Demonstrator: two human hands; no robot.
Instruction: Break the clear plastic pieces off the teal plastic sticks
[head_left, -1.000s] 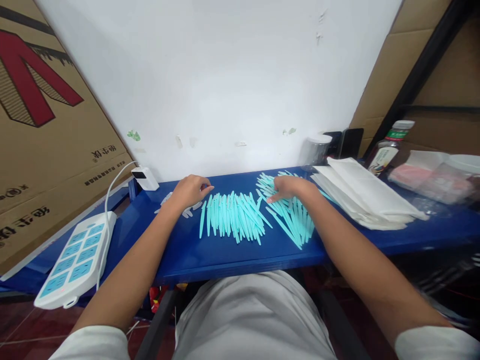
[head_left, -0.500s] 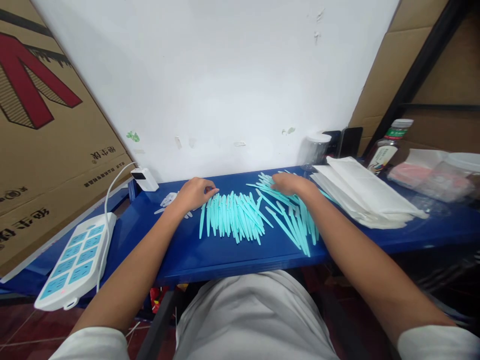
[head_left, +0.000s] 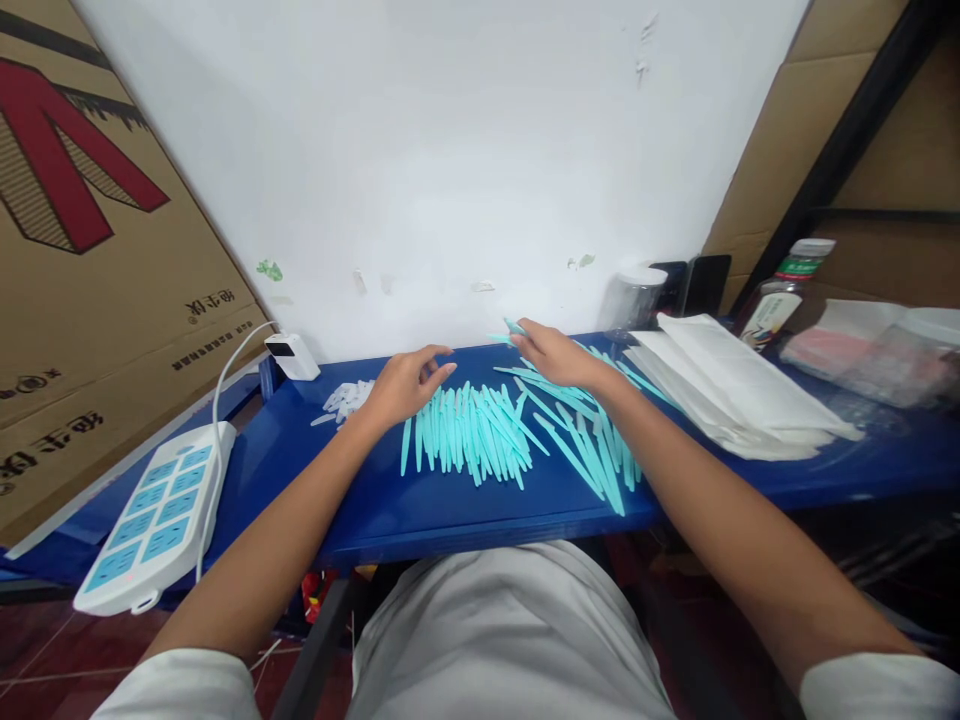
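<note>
My right hand (head_left: 551, 352) is raised at the back of the desk, its fingers closed on a couple of slim turquoise plastic sticks (head_left: 513, 327) whose tips point left. Under and beside my right wrist spreads a loose heap of similar turquoise sticks (head_left: 592, 445). To the left, a neater row of the sticks (head_left: 472, 430) lies side by side, roughly pointing toward me. My left hand (head_left: 409, 382) hovers at the upper left end of this row, thumb and fingers apart, with nothing visible between them. Left of it lies a small pile of translucent pieces (head_left: 349, 398).
On the blue desk (head_left: 450, 520), a power strip (head_left: 146, 520) and a small white device (head_left: 292, 357) are at left. White pouches (head_left: 739, 385), a clear jar (head_left: 636, 300), a bottle (head_left: 784, 290) and plastic containers (head_left: 911, 355) stand at right. A white wall rises behind.
My right hand has lifted out of the loose heap and moved left, now with turquoise sticks in its fingers. My left hand has shifted slightly right and its fingers have opened.
</note>
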